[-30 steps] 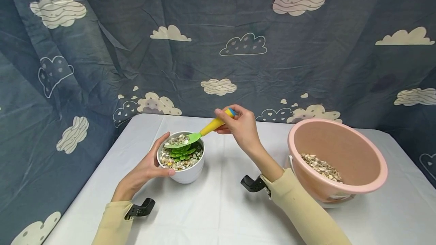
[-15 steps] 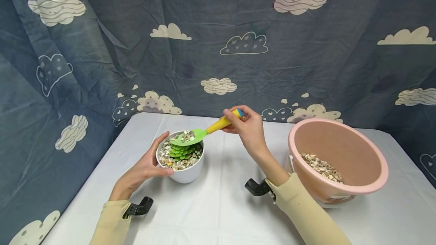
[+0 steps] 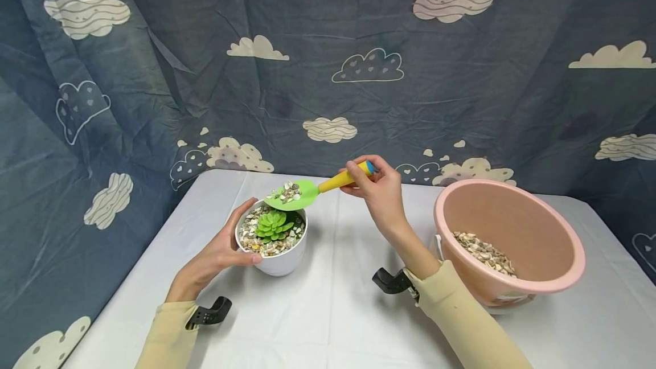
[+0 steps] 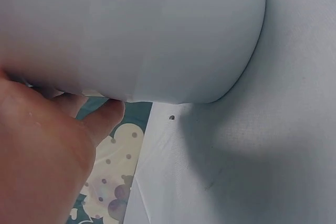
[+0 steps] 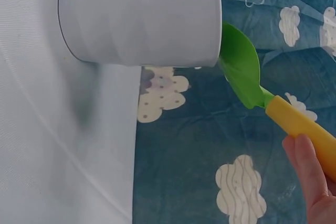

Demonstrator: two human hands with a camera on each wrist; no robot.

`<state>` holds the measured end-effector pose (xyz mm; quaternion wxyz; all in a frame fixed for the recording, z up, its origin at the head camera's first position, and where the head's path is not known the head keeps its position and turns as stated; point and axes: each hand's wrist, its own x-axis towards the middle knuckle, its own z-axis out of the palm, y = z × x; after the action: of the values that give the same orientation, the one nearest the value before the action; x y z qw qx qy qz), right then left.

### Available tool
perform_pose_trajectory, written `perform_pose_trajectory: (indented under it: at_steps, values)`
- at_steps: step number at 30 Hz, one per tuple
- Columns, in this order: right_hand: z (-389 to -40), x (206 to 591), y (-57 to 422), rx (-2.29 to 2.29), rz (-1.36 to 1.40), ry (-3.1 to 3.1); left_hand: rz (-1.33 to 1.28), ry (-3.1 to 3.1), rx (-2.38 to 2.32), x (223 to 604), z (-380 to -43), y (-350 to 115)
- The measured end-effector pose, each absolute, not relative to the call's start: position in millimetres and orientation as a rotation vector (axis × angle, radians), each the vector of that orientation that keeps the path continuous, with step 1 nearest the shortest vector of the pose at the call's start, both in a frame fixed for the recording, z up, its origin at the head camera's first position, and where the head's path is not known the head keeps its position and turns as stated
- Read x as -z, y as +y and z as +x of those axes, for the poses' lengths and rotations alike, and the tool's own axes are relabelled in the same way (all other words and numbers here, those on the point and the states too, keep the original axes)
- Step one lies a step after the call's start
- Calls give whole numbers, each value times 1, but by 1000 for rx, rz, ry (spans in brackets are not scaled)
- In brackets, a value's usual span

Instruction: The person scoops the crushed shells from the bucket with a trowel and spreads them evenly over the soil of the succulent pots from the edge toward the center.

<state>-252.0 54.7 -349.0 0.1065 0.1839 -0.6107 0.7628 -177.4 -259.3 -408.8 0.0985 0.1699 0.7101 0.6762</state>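
My left hand (image 3: 215,248) curves around the left side of a white pot (image 3: 281,265), thumb at the front of the rim and fingers toward the back. Inside the pot a green succulent (image 3: 273,225) sits among small pebbles. My right hand (image 3: 376,189) grips the yellow handle of a toy trowel (image 3: 307,193) with a green blade. Some pebbles (image 3: 288,192) lie on the blade, which is over the back of the pot's rim. In the right wrist view the trowel's blade (image 5: 242,69) shows beside the pot's rim, and the fingers (image 5: 310,169) lie along the handle.
A pink bucket (image 3: 556,244) with pebbles (image 3: 484,252) in its bottom stands at the right of the white-covered table (image 3: 307,323). Behind the table hangs a dark cloth (image 3: 318,21) with a cloud print.
My right hand has drawn the trowel back and to the right, up off the succulent, and the blade now holds fewer pebbles. My left hand stays on the pot.
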Motion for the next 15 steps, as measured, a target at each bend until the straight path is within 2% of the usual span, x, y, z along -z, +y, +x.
perform_pose_trajectory:
  at_steps: [15]
  values:
    - [-248, 359, 46, -2148, 666, -1790, 468, 2119, -1981, 409, -177, -259]
